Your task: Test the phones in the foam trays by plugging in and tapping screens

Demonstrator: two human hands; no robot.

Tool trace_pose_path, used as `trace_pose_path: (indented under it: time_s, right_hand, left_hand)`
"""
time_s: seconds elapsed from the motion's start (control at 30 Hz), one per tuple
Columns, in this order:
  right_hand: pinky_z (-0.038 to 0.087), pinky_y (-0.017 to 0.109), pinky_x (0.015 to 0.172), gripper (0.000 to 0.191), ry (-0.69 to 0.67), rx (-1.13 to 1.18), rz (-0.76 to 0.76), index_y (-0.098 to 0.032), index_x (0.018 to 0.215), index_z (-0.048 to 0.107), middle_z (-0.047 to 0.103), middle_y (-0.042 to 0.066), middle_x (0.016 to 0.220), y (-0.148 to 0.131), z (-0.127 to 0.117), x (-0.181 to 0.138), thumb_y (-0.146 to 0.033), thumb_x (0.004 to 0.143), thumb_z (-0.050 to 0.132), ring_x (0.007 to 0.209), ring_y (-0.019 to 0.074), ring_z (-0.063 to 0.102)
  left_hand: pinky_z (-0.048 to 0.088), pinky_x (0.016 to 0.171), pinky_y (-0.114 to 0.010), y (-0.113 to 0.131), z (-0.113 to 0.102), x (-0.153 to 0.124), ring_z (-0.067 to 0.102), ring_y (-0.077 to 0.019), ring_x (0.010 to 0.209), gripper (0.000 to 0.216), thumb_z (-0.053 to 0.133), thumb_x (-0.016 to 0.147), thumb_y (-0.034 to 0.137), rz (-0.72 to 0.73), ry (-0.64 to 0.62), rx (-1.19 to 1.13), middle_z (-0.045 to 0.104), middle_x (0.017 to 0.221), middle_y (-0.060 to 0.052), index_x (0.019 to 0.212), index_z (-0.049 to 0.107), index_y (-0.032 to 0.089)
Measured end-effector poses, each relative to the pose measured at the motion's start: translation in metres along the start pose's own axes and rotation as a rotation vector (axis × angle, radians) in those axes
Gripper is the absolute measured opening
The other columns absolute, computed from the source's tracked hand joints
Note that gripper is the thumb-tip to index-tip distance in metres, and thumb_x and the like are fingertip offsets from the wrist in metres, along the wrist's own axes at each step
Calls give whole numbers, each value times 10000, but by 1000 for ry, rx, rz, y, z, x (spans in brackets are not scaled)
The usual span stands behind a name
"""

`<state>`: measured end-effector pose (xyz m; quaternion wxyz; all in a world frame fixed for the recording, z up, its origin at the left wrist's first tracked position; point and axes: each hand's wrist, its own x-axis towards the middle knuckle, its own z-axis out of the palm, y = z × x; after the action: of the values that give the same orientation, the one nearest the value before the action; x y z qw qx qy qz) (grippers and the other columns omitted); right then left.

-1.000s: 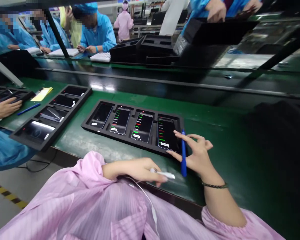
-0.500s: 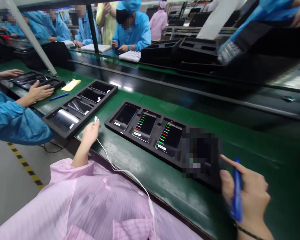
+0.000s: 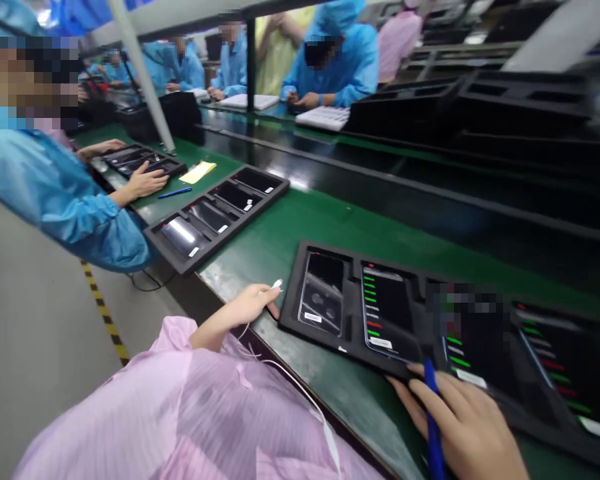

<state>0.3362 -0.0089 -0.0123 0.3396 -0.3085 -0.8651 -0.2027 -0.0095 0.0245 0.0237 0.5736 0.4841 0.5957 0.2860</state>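
Note:
In front of me a black foam tray (image 3: 293, 300) holds several phones in separate slots. The leftmost phone (image 3: 323, 283) has a dark screen; the phone beside it (image 3: 393, 310) and those further right show green, white and red lines. My left hand (image 3: 245, 307) is closed on a white earphone cable (image 3: 277, 285), whose small end sticks out past the fingertips, and a finger is at the tray's left corner. My right hand (image 3: 473, 423) grips the tray's near edge with a blue pen (image 3: 434, 420) held between its fingers.
A second black tray of phones (image 3: 177, 265) lies to the left on the green bench. Beyond it are a blue pen (image 3: 175, 192), yellow paper (image 3: 199, 172) and a co-worker's hand (image 3: 147, 180) on another tray. Black boxes (image 3: 405, 110) stand across the dark conveyor (image 3: 380, 167).
My view has swung left. My right hand went from the tray's right end to its near edge, and the tray is now closer. My left hand, still holding the cable, has come to the tray's left corner.

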Motion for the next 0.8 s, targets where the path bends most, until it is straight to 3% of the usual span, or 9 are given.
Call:
trace_pose_path:
  time_s: [0.07, 0.23, 0.4, 0.57, 0.73, 0.8]
  right_hand:
    - [501, 356, 711, 114, -33, -46, 45, -250, 809, 639, 717, 55, 882, -5, -1, 0, -200, 901, 682, 793, 203, 660]
    - [471, 343, 801, 111, -86, -168, 148, -220, 824, 609, 717, 53, 923, -5, -10, -1, -196, 921, 658, 882, 194, 642]
    - [466, 368, 795, 148, 41, -266, 124, -226, 860, 575, 683, 64, 887, 10, -21, -11, -107, 917, 508, 856, 199, 607]
    - [454, 321, 831, 232, -7, -463, 62, -234, 852, 543, 685, 11, 924, 31, -41, -17, -30, 913, 452, 842, 132, 594]
    - [456, 286, 827, 204, -129, -561, -35, -266, 918, 538, 669, -25, 946, 53, -86, 1, -73, 950, 480, 841, 105, 575]
    - [461, 287, 809, 215, -142, -587, -70, -271, 920, 540, 663, -21, 949, 56, -109, 14, -68, 948, 476, 822, 110, 565]
  left_hand:
    - [129, 428, -237, -2, 6, -3, 203, -55, 393, 587, 581, 809, 726, -30, -82, -34, 387, 469, 76, 700, 624, 151]
    - [71, 383, -222, 10, 9, -8, 154, -7, 353, 750, 690, 591, 856, -70, -203, -140, 469, 584, 61, 796, 634, 137]
    - [65, 402, -226, 30, 28, -30, 170, -3, 366, 697, 687, 683, 813, -37, -384, -115, 443, 598, 46, 794, 685, 125]
    - [103, 461, -233, 36, 27, -38, 138, -39, 428, 689, 650, 756, 804, 9, -532, 18, 197, 474, 96, 857, 758, 132]
    - [111, 445, -209, 26, 11, -5, 134, -35, 428, 736, 722, 675, 798, -29, -463, -12, 266, 418, 80, 908, 790, 103]
    - [107, 403, -194, 22, 9, 8, 145, -16, 396, 702, 815, 553, 772, -58, -365, -99, 474, 449, 18, 808, 771, 120]
